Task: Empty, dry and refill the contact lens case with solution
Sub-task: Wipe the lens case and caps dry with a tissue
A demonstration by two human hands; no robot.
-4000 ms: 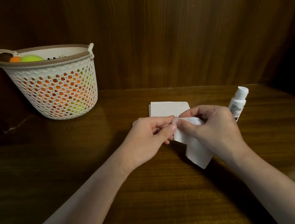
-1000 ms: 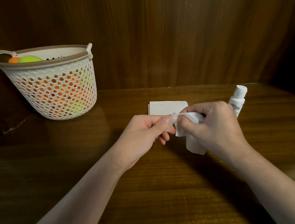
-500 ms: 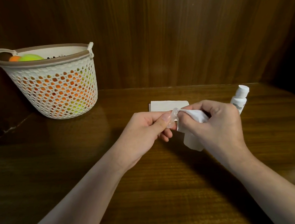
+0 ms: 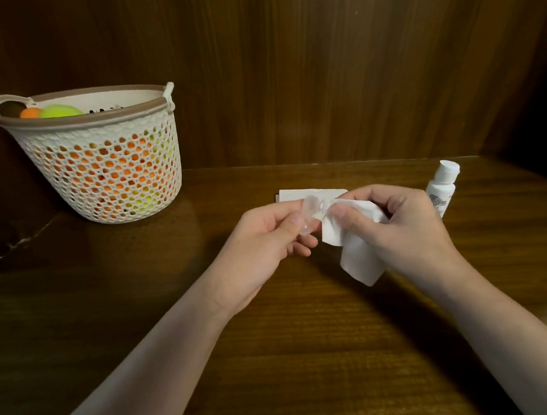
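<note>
lens case (image 4: 310, 211): clear, small, probably light and slippery; best pinched at its rim.
left hand (image 4: 268, 237): fingers closed on it.
right hand (image 4: 396, 229): pinched the soft tissue (image 4: 353, 233).

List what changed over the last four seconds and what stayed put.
The right hand bunched the tissue up, so less hangs below. The clear lens case, earlier hidden, now shows in the left hand. Both grips held; bottle, folded tissue and basket stayed put.

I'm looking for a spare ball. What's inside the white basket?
The basket holds orange and yellow-green balls, seen over its rim and through the mesh. Something dark sits near the rim too; what lies deeper is covered.
</note>
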